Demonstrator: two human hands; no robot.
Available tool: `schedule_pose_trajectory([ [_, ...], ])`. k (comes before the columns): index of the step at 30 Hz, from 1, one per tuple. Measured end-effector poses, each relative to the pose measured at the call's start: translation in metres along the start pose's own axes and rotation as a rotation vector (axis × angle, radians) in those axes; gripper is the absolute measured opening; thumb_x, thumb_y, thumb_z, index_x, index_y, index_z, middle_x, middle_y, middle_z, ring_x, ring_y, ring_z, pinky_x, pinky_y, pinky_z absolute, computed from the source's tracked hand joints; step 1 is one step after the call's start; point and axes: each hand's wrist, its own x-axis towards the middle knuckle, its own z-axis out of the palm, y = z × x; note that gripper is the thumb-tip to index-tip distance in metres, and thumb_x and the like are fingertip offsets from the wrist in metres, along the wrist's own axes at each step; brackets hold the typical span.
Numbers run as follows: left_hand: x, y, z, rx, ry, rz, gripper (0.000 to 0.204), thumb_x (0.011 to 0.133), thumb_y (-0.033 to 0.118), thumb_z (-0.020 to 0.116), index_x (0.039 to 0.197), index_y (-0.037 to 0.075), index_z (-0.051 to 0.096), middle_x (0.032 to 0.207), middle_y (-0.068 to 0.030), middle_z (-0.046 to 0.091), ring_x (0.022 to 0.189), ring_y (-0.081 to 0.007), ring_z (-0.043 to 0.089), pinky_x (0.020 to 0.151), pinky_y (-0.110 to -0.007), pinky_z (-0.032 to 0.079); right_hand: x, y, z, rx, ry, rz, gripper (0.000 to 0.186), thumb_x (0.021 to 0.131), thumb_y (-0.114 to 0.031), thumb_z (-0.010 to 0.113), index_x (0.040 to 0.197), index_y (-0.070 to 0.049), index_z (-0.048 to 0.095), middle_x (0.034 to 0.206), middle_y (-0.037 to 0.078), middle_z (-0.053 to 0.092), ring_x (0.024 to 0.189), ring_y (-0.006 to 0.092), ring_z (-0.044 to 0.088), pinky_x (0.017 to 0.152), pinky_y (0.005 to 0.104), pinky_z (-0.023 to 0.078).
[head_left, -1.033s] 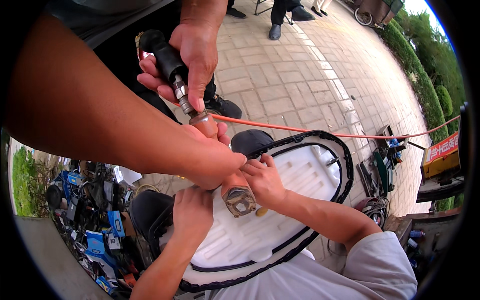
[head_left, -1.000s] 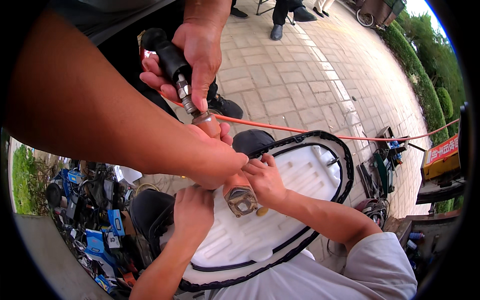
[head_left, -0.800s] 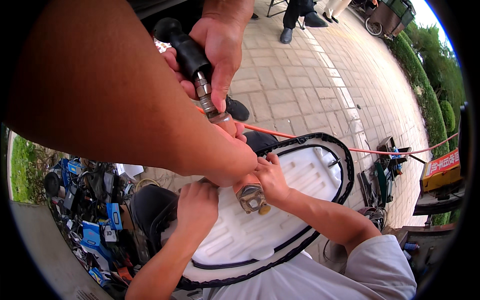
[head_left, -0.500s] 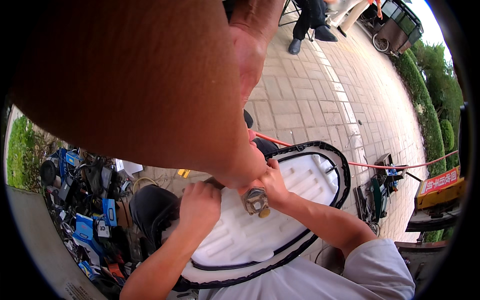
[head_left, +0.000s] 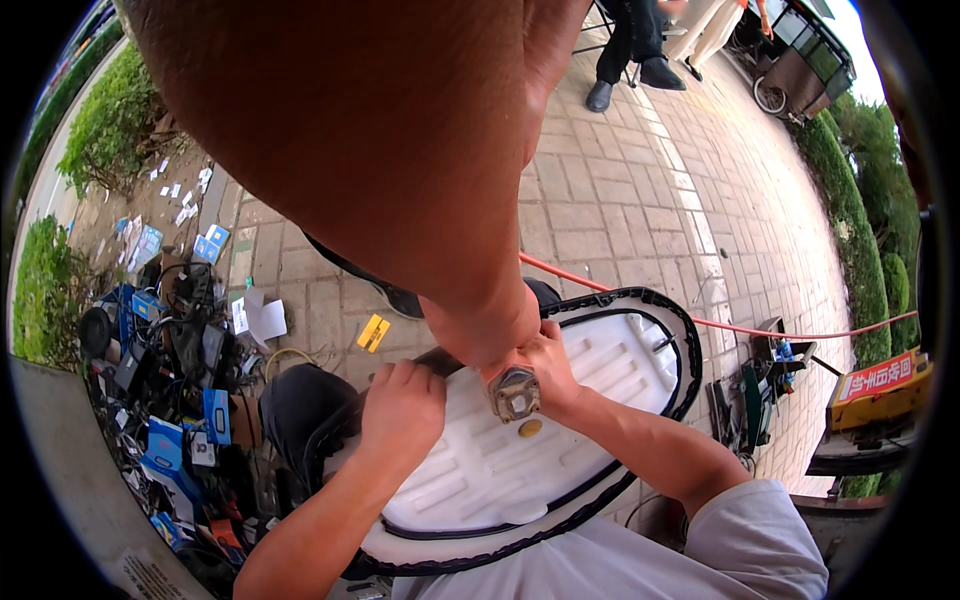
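Note:
A scooter-type seat lies upside down across my lap, showing its white plastic base (head_left: 590, 390) and a black cover edge (head_left: 688, 345) around the rim. My left hand (head_left: 402, 405) is closed, its fingers curled over the far left edge of the seat. My right hand (head_left: 553, 370) is closed at the far edge of the cover, its fingertips partly hidden. Beside it, another person's hand (head_left: 480, 325) reaches down from above, around a tool with a worn metal end (head_left: 515, 393). A round yellowish piece (head_left: 530, 428) sits on the base just below the tool.
An orange-red hose (head_left: 800, 334) crosses the paving. Electronic scrap and blue boxes (head_left: 170, 450) are piled at left, near a yellow card (head_left: 373, 333). At right stand a green-and-black item (head_left: 757, 395) and a yellow machine (head_left: 880, 390). A seated person's legs (head_left: 622, 45) show at the top.
The other person's arm has shifted right, uncovering paving and scrap at left. Their tool has moved slightly away from the round yellowish piece. My hands keep nearly the same places.

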Motion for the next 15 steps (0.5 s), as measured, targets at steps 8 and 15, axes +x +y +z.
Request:
schedule_pose_trajectory([
  [8,-0.0002,-0.0016,0.0007,-0.005,-0.021,-0.001,0.007,0.076,0.009,0.063,0.081,0.004,0.066,0.084,-0.0073,0.063,0.086,-0.0263,0.057,0.078,-0.041,0.045,0.0016,-0.0013,-0.0002,0.012,0.006,0.015,0.034,0.065,-0.009,0.074,0.099,-0.011,0.07,0.102,0.004,0.071,0.094,0.023,0.06,0.085,0.0414,0.036],
  [15,0.0002,-0.0003,-0.0003,-0.008,-0.025,-0.008,0.007,0.076,0.008,0.063,0.081,0.004,0.066,0.084,-0.0072,0.063,0.086,-0.0262,0.057,0.077,-0.04,0.045,0.0,0.0015,0.0018,-0.017,-0.004,0.013,0.034,0.064,-0.008,0.075,0.097,-0.01,0.07,0.101,0.004,0.071,0.094,0.0229,0.06,0.085,0.042,0.036],
])
